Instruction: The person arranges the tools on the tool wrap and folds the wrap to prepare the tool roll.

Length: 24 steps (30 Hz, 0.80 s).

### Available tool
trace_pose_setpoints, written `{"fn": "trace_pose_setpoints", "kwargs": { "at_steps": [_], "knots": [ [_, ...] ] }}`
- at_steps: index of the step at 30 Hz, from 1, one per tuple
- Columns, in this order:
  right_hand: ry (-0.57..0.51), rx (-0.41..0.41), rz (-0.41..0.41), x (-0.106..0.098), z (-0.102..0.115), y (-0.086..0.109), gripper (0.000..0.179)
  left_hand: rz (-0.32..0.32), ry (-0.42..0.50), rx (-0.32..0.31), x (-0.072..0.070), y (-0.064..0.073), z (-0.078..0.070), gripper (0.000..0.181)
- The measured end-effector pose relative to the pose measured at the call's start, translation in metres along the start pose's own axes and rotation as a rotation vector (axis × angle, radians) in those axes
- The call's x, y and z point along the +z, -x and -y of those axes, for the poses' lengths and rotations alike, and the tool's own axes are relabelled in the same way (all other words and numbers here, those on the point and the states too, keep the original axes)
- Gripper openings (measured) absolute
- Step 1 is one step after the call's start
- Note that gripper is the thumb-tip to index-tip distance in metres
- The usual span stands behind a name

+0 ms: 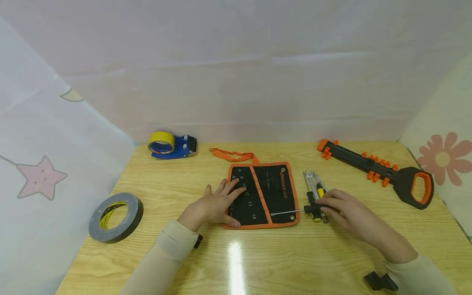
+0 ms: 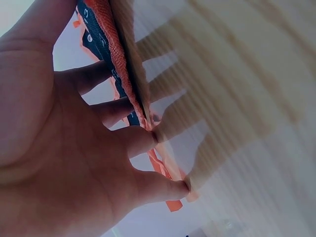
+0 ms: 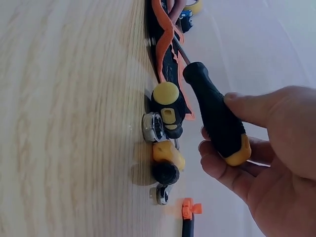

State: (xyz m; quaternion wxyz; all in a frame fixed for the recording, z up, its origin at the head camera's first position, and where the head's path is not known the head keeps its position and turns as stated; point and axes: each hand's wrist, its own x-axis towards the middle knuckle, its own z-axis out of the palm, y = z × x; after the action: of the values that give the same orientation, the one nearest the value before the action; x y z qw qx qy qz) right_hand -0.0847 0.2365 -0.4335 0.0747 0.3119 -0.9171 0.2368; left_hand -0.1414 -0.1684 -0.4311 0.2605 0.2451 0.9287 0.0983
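Observation:
A black tool pouch with orange edging (image 1: 274,190) lies on the wooden table, its left column printed with sizes. Spread fingers of my left hand (image 1: 214,205) rest on the pouch's left side; the left wrist view shows two of its fingertips on the wood beyond the edging. My right hand (image 1: 348,213) grips a screwdriver (image 3: 215,111) by its black handle with a yellow end. Its metal shaft points left, the tip at the pouch's orange divider. Beneath that handle lie wrenches (image 1: 310,177) and other screwdrivers, among them one with a yellow stubby handle (image 3: 168,153).
A blue tape dispenser with yellow tape (image 1: 173,147) stands at the back left. Nearer, on the left, lies a grey tape roll (image 1: 96,221). At the right is a saw in a black and orange guard (image 1: 368,166). An orange strap (image 1: 236,155) trails behind the pouch.

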Motion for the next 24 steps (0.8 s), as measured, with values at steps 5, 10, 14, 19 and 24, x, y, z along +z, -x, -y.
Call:
{"fn": "trace_pose_setpoints", "kwargs": {
  "at_steps": [5,10,14,19,24],
  "knots": [
    [-0.086,0.057,0.085,0.0,0.005,-0.003,0.032,-0.002,0.0,0.003,0.0,0.001,0.0,0.114],
    [-0.061,0.034,0.093,0.003,0.01,-0.007,0.035,-0.007,-0.003,0.011,0.0,0.0,0.0,0.112],
    [-0.026,0.03,0.07,0.006,0.013,-0.009,0.035,-0.008,-0.007,0.007,0.0,0.0,0.0,0.112],
    [0.023,0.016,0.048,0.008,0.016,-0.012,0.032,-0.006,-0.009,0.0,0.001,-0.001,0.0,0.113],
    [0.043,-0.002,0.025,0.013,0.02,-0.014,0.03,0.002,-0.015,-0.001,0.0,-0.001,0.0,0.112]
  ]
}}
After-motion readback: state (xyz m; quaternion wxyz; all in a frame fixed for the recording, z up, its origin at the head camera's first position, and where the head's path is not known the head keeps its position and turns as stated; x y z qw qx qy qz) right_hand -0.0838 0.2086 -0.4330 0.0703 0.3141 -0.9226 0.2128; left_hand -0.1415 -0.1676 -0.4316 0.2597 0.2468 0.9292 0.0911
